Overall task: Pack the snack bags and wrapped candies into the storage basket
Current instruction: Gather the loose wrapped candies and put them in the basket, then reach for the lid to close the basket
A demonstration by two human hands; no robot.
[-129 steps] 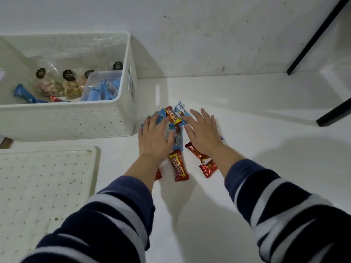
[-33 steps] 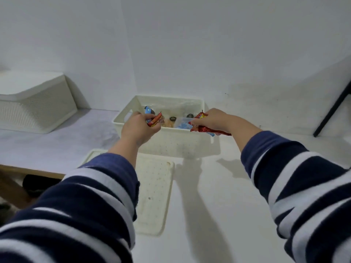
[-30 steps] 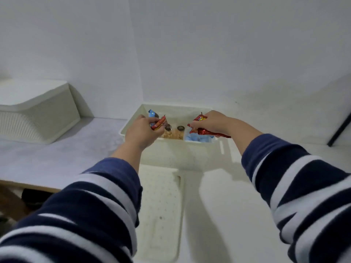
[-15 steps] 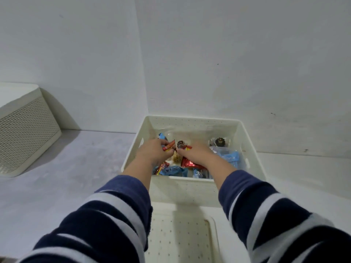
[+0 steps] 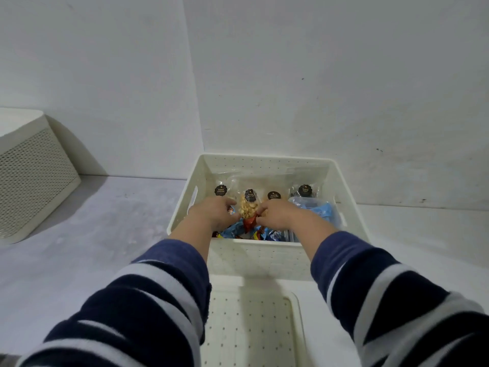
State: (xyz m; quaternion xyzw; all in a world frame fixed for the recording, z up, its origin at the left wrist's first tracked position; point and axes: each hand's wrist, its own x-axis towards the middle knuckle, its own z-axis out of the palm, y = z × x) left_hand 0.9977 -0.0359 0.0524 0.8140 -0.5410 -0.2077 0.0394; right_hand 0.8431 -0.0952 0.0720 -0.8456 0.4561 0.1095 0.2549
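Observation:
The white perforated storage basket (image 5: 264, 158) stands against the wall corner. Both hands are down inside it. My left hand (image 5: 213, 212) has its fingers curled round a wrapped candy (image 5: 231, 210), of which only a tip shows. My right hand (image 5: 278, 215) pinches a red wrapped candy (image 5: 249, 221). Under the hands lie several blue and red wrapped candies (image 5: 232, 229). Clear snack bags with round black labels (image 5: 274, 195) stand along the basket's back wall, one holding pale nuts (image 5: 248, 206). A clear tub with blue packets (image 5: 321, 211) sits at the basket's right side.
The basket's perforated white lid (image 5: 251, 327) lies flat on the white surface just in front of the basket. A second perforated white basket with its lid on (image 5: 31, 176) stands at the far left. White walls close off the back.
Both hands carried candies from the table over the basket, then sank lower inside it. The camera came closer and now looks down into the basket.

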